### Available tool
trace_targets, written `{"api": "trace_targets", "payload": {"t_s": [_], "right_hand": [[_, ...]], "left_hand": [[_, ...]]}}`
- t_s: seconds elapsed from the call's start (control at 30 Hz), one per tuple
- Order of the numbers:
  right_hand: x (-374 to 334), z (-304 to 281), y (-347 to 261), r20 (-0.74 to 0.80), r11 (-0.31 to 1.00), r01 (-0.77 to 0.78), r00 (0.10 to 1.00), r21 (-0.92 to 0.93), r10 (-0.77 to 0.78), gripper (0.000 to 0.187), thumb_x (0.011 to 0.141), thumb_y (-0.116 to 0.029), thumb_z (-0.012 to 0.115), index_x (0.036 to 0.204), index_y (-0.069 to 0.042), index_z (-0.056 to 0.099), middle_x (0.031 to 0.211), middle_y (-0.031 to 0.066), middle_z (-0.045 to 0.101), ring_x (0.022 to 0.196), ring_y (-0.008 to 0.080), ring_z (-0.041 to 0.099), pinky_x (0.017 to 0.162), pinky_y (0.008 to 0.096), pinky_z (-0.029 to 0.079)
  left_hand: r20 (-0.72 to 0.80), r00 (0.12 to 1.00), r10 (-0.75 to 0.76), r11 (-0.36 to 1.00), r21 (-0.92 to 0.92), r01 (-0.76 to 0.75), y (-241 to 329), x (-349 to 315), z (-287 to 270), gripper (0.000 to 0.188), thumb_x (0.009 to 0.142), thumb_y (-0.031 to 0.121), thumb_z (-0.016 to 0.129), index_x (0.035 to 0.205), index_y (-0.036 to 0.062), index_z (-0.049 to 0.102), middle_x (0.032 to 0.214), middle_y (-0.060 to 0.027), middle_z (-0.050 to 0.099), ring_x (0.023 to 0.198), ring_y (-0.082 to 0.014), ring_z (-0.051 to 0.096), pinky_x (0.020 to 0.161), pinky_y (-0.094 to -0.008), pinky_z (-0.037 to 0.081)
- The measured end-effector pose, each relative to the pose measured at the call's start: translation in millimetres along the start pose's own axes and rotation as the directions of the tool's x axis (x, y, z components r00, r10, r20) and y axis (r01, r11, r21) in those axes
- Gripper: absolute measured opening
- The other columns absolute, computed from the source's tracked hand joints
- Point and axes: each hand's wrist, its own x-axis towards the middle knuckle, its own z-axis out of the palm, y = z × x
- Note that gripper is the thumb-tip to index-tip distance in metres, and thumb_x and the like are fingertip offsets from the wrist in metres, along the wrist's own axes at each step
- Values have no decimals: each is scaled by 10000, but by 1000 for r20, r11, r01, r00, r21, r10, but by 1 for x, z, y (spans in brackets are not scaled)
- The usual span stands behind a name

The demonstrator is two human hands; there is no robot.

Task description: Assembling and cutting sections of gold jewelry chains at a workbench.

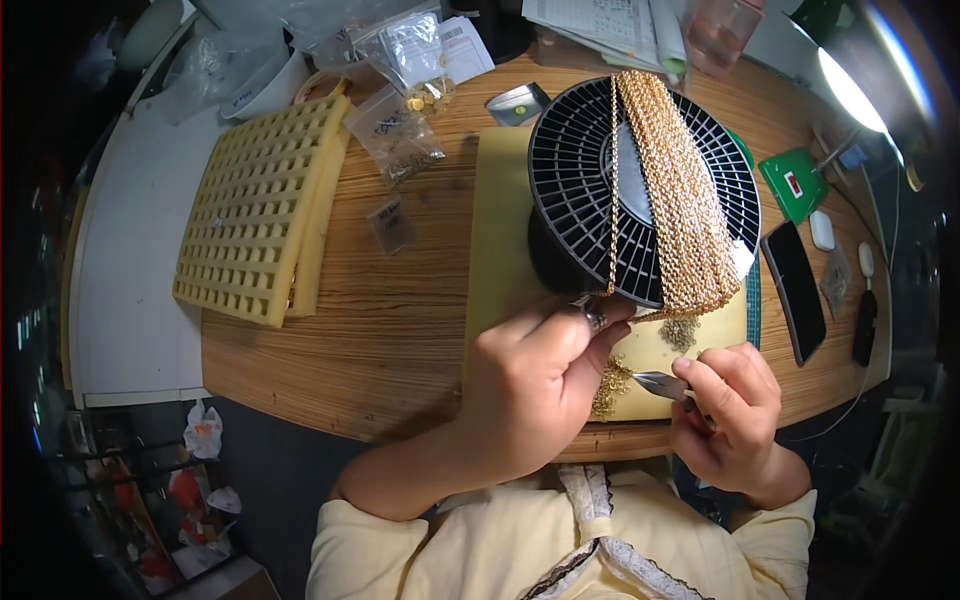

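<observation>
Gold chain (680,190): draped over the black spool (640,180), far side of the wooden table (400,300)
Left hand (540,385): fingers pinched shut on a chain end near the spool
Right hand (730,410): closed round small pliers (660,385), tips pointing left over loose gold rings (610,385)

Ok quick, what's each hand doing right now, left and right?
Left hand: closed, fingertips pinching the thin gold chain strand hanging off the black plastic spool.
Right hand: closed around small metal pliers.
</observation>
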Motion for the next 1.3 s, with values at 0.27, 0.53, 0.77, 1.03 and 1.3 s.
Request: {"api": "trace_targets", "payload": {"t_s": [0.27, 0.53, 0.77, 1.03, 1.3], "right_hand": [[3, -2, 1, 59, 998, -26, 998, 57, 23, 539, 541, -8, 696, 1079, -1, 669, 864, 90, 583, 658, 240, 532, 599, 342, 443], [4, -2, 0, 63, 997, -32, 998, 66, 28, 529, 544, -4, 697, 1072, -5, 672, 862, 88, 584, 653, 236, 529, 593, 339, 440], [-1, -1, 5, 191, 841, -241, 967, 484, 167, 488, 583, 4, 686, 1071, -6, 671, 847, 102, 609, 655, 231, 544, 597, 330, 450], [9, -2, 2, 127, 956, -108, 989, 274, 75, 472, 606, 7, 681, 1078, 7, 665, 869, 120, 630, 667, 237, 563, 607, 324, 467], [8, -11, 4, 474, 566, -497, 857, 658, 201, 429, 667, 37, 672, 1096, 42, 653, 861, 122, 625, 735, 223, 615, 654, 309, 497]], "left_hand": [[188, 962, -199, 922, -296, 249, 14, -1, -20, 111, 927, 27, 637, 968, -68, 676, 857, -108, 715, 771, -130, 668, 721, -252, 529], [241, 936, -258, 850, -404, 338, 16, 0, -24, 147, 958, 60, 607, 988, -75, 654, 889, -103, 709, 825, -123, 656, 770, -255, 524], [349, 917, -191, 695, -612, 378, 11, -2, -27, 171, 989, 120, 567, 1012, -47, 597, 971, -125, 677, 921, -164, 651, 852, -302, 515], [385, 894, -230, 604, -664, 442, 10, -3, -28, 171, 999, 148, 550, 1030, -20, 538, 996, -119, 645, 981, -193, 640, 902, -336, 508], [348, 932, -97, 719, -624, 308, 10, 0, -33, 109, 1005, 105, 518, 1002, -4, 525, 1008, -160, 665, 995, -205, 652, 918, -337, 507]]}}
